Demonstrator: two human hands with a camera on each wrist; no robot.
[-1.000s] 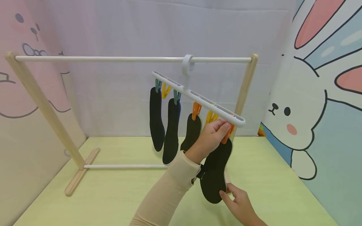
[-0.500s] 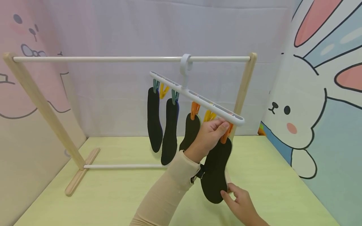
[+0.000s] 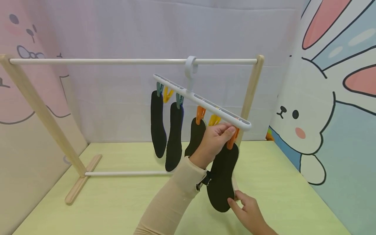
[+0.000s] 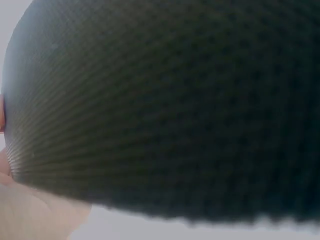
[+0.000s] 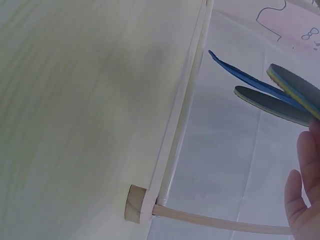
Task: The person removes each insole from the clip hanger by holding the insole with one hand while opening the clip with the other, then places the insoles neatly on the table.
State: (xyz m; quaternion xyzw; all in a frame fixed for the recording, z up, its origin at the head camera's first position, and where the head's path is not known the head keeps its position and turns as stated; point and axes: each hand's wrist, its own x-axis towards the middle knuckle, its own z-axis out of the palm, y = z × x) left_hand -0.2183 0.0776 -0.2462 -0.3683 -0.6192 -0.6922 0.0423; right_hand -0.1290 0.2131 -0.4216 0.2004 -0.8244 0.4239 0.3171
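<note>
A white clip hanger [image 3: 205, 103] hangs by its hook [image 3: 190, 67] from the rack's top bar, slanting down to the right. Under its right end, my left hand [image 3: 209, 143] pinches an orange clothespin [image 3: 231, 141]. That clothespin grips the top of a black insole [image 3: 222, 179]. Low on the same insole, my right hand [image 3: 246, 209] pinches the right edge between thumb and fingers. In the left wrist view, the insole's dark ribbed face [image 4: 160, 110] fills most of the picture. The right wrist view shows part of my right hand [image 5: 306, 192] beside insole edges.
Two more black insoles hang from green clothespins [image 3: 180, 100] at the left, and another from an orange clothespin [image 3: 200, 114]. Yellow clothespins [image 3: 167, 94] sit between them. The rack's wooden legs [image 3: 44, 117] and lower white bar [image 3: 126, 173] stand on the pale green table [image 3: 117, 205].
The head view has turned slightly, so the rack, hanger and insoles appear a little farther left. Both hands keep the same holds.
</note>
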